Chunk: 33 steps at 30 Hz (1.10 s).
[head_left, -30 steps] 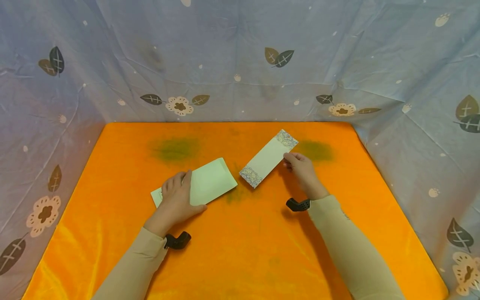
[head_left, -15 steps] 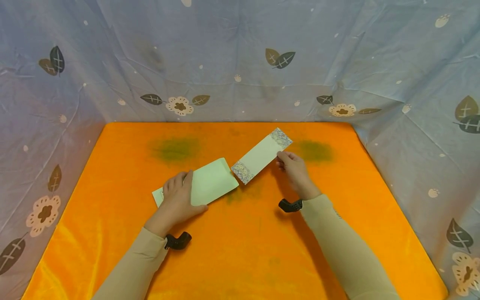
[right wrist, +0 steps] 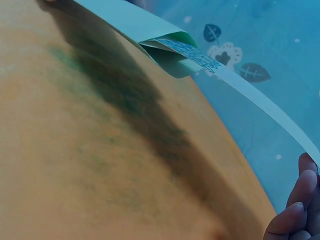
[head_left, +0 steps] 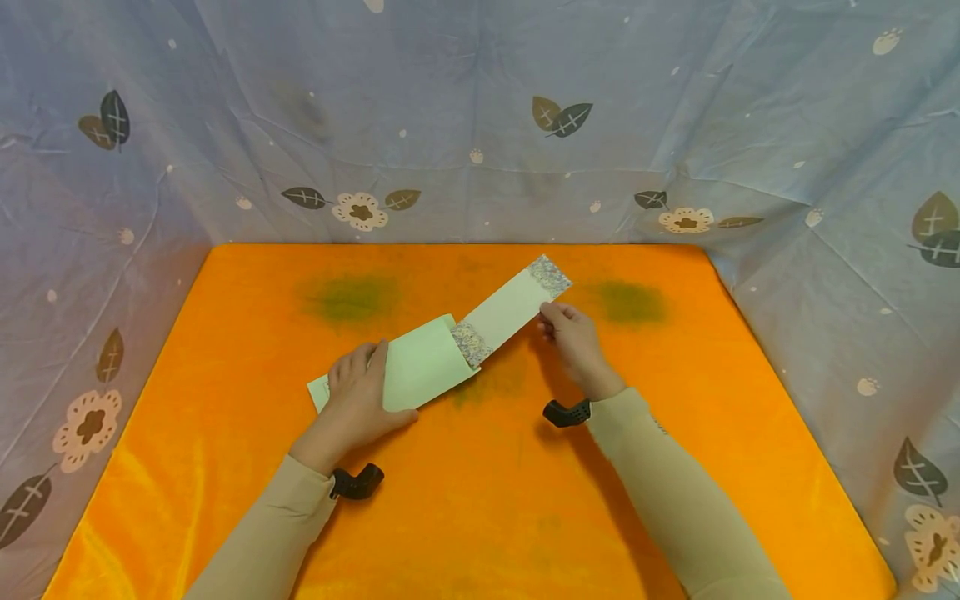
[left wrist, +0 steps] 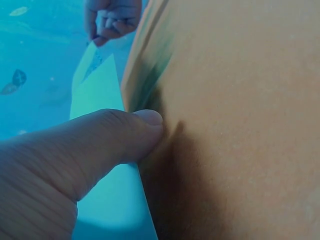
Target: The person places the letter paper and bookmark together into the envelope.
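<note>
A pale green envelope [head_left: 427, 362] slants over the orange table, its mouth facing up and to the right. My left hand [head_left: 356, 400] grips it across its width, with the thumb [left wrist: 115, 132] at the near edge. My right hand [head_left: 573, 342] pinches the long edge of a white paper card [head_left: 506, 312] near its far end. Both ends of that card carry a speckled grey-and-yellow pattern. Its lower-left end is just inside the envelope's mouth, which gapes beneath the card in the right wrist view. The card bows slightly between mouth and fingers [right wrist: 295, 210].
An orange cloth [head_left: 480, 508] with darker green patches covers the table. Blue-grey curtains [head_left: 480, 108] printed with leaves and flowers stand along its back and sides. A black wrist device [head_left: 356, 482] sits at the left cuff, another black device [head_left: 566, 412] at the right.
My right hand has moved left and brought the card from beside the envelope into its mouth. My left hand and the envelope have shifted only slightly to the right.
</note>
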### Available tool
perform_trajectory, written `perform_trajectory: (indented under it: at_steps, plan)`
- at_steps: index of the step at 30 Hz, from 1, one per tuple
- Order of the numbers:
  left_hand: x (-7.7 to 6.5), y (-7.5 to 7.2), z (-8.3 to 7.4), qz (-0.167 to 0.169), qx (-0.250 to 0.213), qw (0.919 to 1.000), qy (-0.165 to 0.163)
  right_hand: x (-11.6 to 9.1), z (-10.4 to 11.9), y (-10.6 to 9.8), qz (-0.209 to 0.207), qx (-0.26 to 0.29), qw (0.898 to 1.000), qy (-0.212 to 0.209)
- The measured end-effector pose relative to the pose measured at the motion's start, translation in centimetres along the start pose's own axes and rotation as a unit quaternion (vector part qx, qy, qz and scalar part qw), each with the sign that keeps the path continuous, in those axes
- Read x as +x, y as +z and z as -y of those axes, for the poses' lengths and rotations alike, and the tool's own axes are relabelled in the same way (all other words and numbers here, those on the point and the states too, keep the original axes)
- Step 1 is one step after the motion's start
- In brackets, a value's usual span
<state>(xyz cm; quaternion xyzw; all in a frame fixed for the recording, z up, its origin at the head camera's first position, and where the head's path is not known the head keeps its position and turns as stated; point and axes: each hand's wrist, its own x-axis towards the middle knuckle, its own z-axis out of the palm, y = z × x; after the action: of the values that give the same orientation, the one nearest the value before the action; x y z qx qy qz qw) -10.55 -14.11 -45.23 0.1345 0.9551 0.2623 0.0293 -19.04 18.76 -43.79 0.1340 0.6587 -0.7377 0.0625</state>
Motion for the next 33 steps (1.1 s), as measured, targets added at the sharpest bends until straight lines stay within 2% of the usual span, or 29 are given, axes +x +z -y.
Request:
perform_trajectory:
  at_steps: [23,33]
  plan:
    - [-0.12,0.07,-0.18,0.001,-0.001,1.0000,0.003,-0.19,0.00,0.34,0.011,0.037,0.999,0.005]
    - [-0.10,-0.03,-0.45,-0.003,-0.008,0.9999,0.007,-0.36,-0.87,0.30,0.030,0.004,0.999,-0.021]
